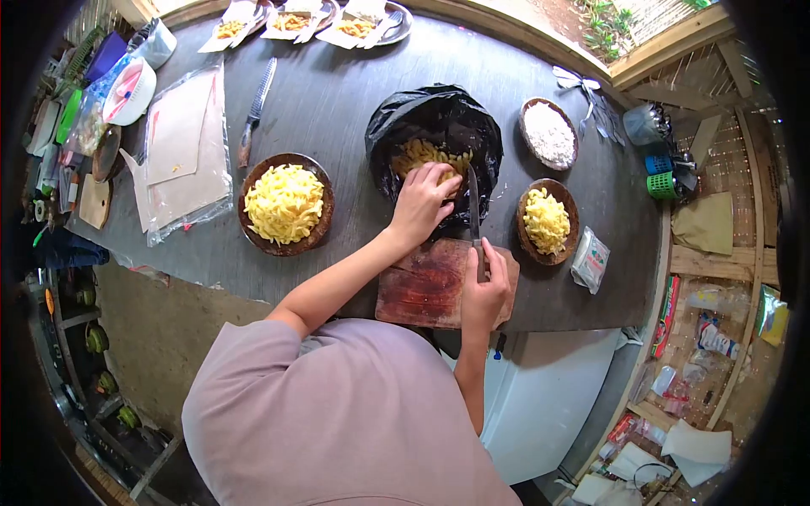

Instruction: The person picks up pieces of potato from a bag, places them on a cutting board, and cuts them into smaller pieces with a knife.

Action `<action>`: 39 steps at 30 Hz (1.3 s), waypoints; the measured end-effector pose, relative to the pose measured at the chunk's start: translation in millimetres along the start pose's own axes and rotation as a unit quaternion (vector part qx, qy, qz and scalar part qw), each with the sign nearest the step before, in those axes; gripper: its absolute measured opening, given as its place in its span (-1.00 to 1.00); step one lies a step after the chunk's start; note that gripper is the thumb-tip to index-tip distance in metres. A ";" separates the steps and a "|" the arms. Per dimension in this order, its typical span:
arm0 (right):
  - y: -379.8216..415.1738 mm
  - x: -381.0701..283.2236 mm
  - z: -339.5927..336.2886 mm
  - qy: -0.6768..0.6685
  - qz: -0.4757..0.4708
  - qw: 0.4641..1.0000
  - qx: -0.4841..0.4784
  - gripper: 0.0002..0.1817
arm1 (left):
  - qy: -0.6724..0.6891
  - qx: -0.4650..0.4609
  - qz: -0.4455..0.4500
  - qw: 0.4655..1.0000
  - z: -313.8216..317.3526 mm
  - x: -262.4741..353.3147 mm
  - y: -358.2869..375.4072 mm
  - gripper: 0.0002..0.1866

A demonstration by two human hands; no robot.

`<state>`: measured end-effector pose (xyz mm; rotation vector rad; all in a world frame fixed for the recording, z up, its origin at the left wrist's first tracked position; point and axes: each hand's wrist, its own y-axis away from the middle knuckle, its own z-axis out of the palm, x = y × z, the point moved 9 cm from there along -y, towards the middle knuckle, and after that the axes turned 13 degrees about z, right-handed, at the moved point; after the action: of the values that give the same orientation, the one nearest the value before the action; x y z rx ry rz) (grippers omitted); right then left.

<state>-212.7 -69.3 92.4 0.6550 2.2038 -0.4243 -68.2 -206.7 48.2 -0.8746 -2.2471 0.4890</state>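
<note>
Gripped the knife by its handle with the right hand, fingers wrapped tight around it, blade pointing away across the far edge of the wooden cutting board toward the black plastic bag. Reached the left hand into the open mouth of that bag, fingers curled down over the pale yellow cut pieces inside; could not tell whether any piece was actually pinched, since the fingertips lay hidden among them. Stood at the near edge of the dark table, board directly in front, bag just beyond the board and touching or nearly touching its far edge.

Left of the bag, sat a dark round bowl heaped with the same yellow strips. Right of the knife blade, sat a smaller bowl of yellow pieces, with a small clear packet just beside it at the table's right edge. Farther back on the right, held a white powdery or grated heap in another bowl. Lay a second knife with a dark blade well apart on the left, next to a clear plastic sleeve holding brown paper sheets. Along the far edge, showed plates with paper-wrapped yellow portions.
</note>
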 end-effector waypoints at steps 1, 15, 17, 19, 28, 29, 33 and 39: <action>-4.8 -6.0 3.7 0.009 -0.002 1.000 -0.017 -0.68 | 0.004 -0.008 -0.005 1.000 3.0 -2.3 1.0 -0.23; -12.8 6.6 7.1 0.174 0.022 0.984 0.034 -0.67 | -0.032 -0.066 -0.045 0.996 19.9 -14.5 7.4 0.16; -14.7 4.2 4.5 0.173 0.030 0.984 0.031 -0.67 | -0.025 -0.049 -0.056 0.997 26.6 -20.4 10.5 0.09; -15.1 2.3 5.7 0.169 0.035 0.985 0.027 -0.67 | -0.026 -0.034 -0.054 0.998 23.4 -22.4 9.3 0.05; -12.4 -16.9 17.2 0.119 -0.034 0.992 0.009 -0.67 | -0.005 -0.020 -0.039 0.999 12.6 -18.3 -6.2 -0.26; -12.7 -21.9 15.4 0.132 -0.033 0.991 0.002 -0.67 | -0.007 -0.021 -0.055 0.998 17.0 -25.6 -6.3 -0.30; -13.2 -20.9 9.2 0.151 -0.025 0.988 0.008 -0.67 | -0.062 0.008 -0.041 0.997 12.0 -32.8 -7.4 -0.33; -2.2 -7.9 1.6 0.081 -0.041 0.995 0.029 -0.67 | -0.012 0.045 -0.020 0.999 -0.7 -28.0 -10.0 -0.59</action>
<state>-208.5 -74.3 97.6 0.6520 2.3867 -0.4949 -56.7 -233.3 41.5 -0.7808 -2.2415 0.5791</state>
